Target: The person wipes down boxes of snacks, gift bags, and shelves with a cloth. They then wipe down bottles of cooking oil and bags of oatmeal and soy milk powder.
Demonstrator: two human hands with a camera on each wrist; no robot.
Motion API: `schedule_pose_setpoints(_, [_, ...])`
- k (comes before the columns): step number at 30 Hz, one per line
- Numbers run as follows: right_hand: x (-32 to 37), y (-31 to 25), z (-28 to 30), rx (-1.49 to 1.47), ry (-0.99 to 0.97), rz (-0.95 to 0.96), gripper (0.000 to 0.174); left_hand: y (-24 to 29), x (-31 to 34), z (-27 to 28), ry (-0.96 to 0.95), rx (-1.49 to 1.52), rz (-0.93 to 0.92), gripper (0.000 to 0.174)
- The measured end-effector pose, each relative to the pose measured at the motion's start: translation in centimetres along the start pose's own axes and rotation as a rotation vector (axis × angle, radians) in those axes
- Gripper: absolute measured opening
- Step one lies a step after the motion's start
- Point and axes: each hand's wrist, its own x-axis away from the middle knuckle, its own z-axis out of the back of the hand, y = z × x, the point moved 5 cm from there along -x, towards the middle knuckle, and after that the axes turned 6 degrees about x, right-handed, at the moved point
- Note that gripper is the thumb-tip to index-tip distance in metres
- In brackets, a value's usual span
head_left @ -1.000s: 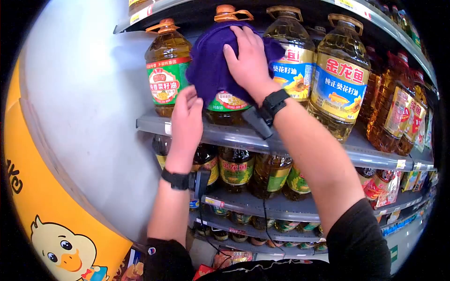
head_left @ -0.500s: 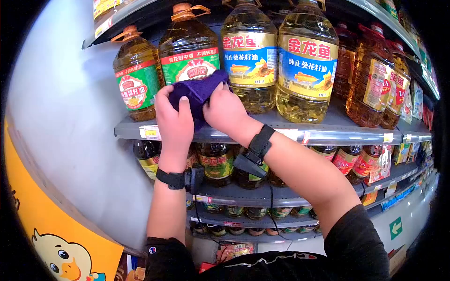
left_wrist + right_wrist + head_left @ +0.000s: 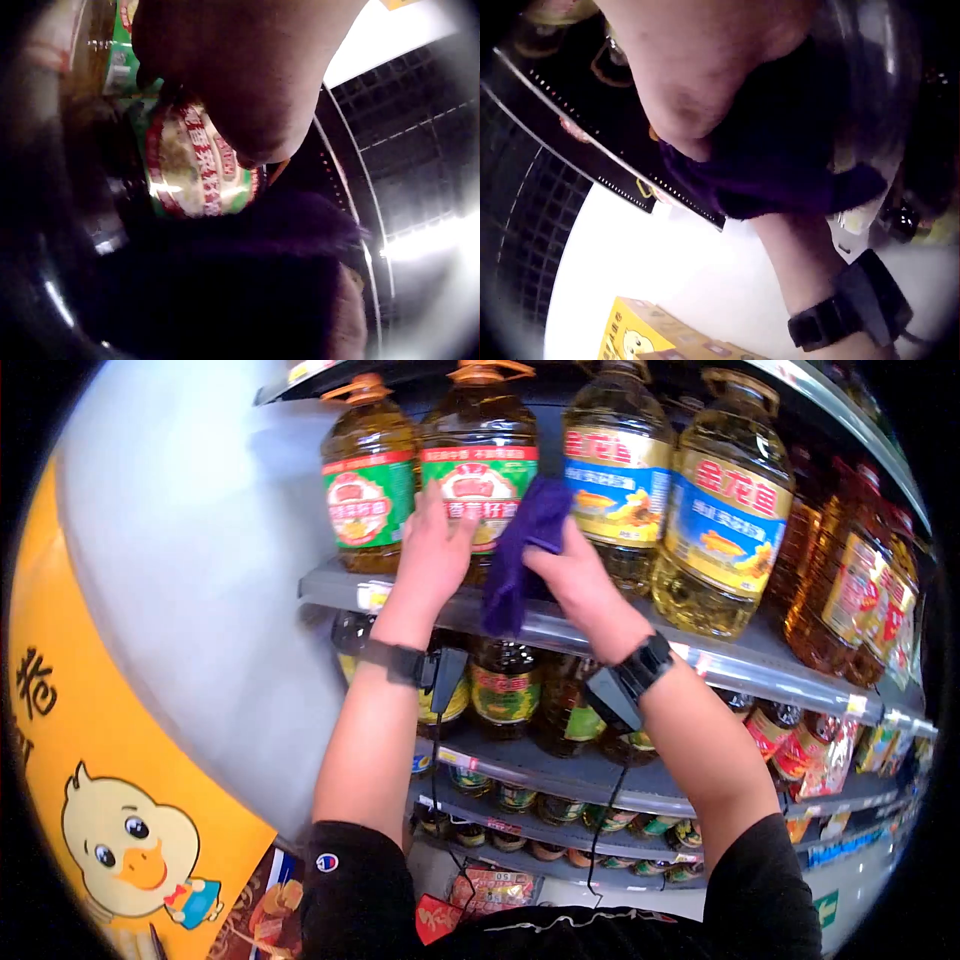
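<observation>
My right hand (image 3: 585, 585) pinches a purple cloth (image 3: 522, 560) between thumb and fingers; it hangs down past the shelf edge. Behind the cloth stands a large cooking oil bottle (image 3: 480, 418) with an orange cap and a green and red label. Across that label's left side lie the extended fingers of my left hand (image 3: 437, 555). The left wrist view shows the hand right by the label (image 3: 196, 161), the dark cloth (image 3: 225, 277) below it. In the right wrist view, folds of the cloth (image 3: 780, 176) hang under my fingers.
A matching oil bottle (image 3: 368, 500) stands at the left, near a pale wall (image 3: 200, 560). Sunflower oil bottles (image 3: 722, 520) fill the shelf rightward. The shelf's front edge (image 3: 760, 678) runs below, with darker bottles (image 3: 505, 695) on the tier underneath. Cables (image 3: 600, 840) hang from both wrist cameras.
The cloth was spread over the second bottle's top, then bunched low between both hands. Now the right hand has it at the bottle's right side, and the left hand has come off it.
</observation>
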Motion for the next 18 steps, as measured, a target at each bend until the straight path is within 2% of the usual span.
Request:
schedule_pose_setpoints(2, [0.5, -1.7, -0.8, -0.111, -0.031, 0.064, 0.046, -1.1, 0.5, 1.2, 0.01, 0.059, -0.071, 0.059])
schedule_pose_setpoints(3, [-0.1, -1.7, -0.6, -0.128, -0.038, 0.059, 0.045, -1.8, 0.8, 2.0, 0.026, 0.048, -0.066, 0.059])
schedule_pose_setpoints(5, [-1.2, -3.5, -1.6, -0.209, -0.027, 0.036, 0.042, -3.5, 1.9, 3.9, 0.102, -0.173, 0.042, 0.038])
schedule_pose_setpoints(6, [-2.0, -4.6, -2.2, -0.231, 0.02, 0.087, 0.034, -4.6, 2.4, 4.5, 0.111, -0.178, 0.045, 0.038])
schedule_pose_setpoints(8, [-4.9, -6.2, -3.4, 0.094, 0.03, 0.205, 0.03, -6.8, 3.4, 4.9, 0.075, -0.266, 0.026, 0.024])
schedule_pose_setpoints(9, [-7.0, -7.0, -4.0, 0.403, 0.081, 0.495, 0.029, -7.2, 4.1, 4.9, 0.112, -0.265, -0.087, 0.02])
schedule_pose_setpoints(10, [-9.0, -7.6, -5.1, 0.711, 0.136, 0.787, 0.028, -8.1, 4.5, 4.6, 0.121, -0.27, -0.084, 0.02])
schedule_pose_setpoints(12, [-11.3, -8.4, -8.9, 1.104, 0.226, 1.291, 0.033, -8.3, 5.7, 4.3, 0.308, -0.328, -0.29, 0.016])
schedule_pose_setpoints(13, [-13.9, -7.2, -10.0, 1.093, 0.219, 1.07, 0.043, -8.7, 5.9, 4.1, 0.261, -0.337, -0.249, 0.016])
schedule_pose_setpoints(14, [-13.4, -7.9, -12.3, 1.328, 0.332, 1.012, 0.056, -8.5, 6.0, 4.2, 0.272, -0.342, -0.25, 0.016])
schedule_pose_setpoints(16, [-15.3, -5.9, -15.5, 1.35, 0.179, 0.944, 0.063, -8.6, 6.0, 4.2, 0.181, -0.303, -0.149, 0.016])
schedule_pose_setpoints(17, [-16.0, -4.8, -16.8, 1.348, 0.122, 0.893, 0.062, -9.0, 6.1, 4.0, 0.304, -0.258, -0.247, 0.015])
schedule_pose_setpoints(18, [-16.6, -3.4, -17.9, 1.329, 0.082, 0.837, 0.058, -8.7, 6.1, 4.2, 0.313, -0.266, -0.247, 0.015])
